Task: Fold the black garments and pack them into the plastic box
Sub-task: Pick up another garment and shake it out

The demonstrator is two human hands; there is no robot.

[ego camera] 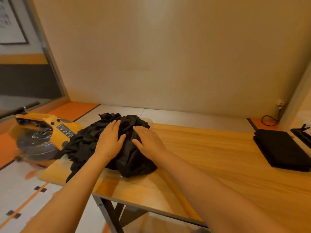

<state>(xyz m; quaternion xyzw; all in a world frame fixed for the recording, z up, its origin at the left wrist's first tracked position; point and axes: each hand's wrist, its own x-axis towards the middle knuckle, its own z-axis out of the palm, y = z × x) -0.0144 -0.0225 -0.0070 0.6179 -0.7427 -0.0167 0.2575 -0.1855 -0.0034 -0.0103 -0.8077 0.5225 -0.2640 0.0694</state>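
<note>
A heap of crumpled black garments point(131, 158) lies at the left end of the wooden table point(210, 157). It fills and spills over a clear plastic box point(116, 174), whose rim shows faintly beneath the cloth. My left hand point(110, 140) rests flat on top of the heap, fingers straight. Beside it, my right hand point(149, 140) also lies flat on the cloth with fingers spread. A neatly folded black garment point(282, 150) sits at the table's right end.
A yellow machine with a round dark disc point(43, 135) stands on the floor left of the table. A wall runs behind the table. A black cable point(269, 121) lies on the floor at back right. A dark object point(303, 133) sits at the far right edge.
</note>
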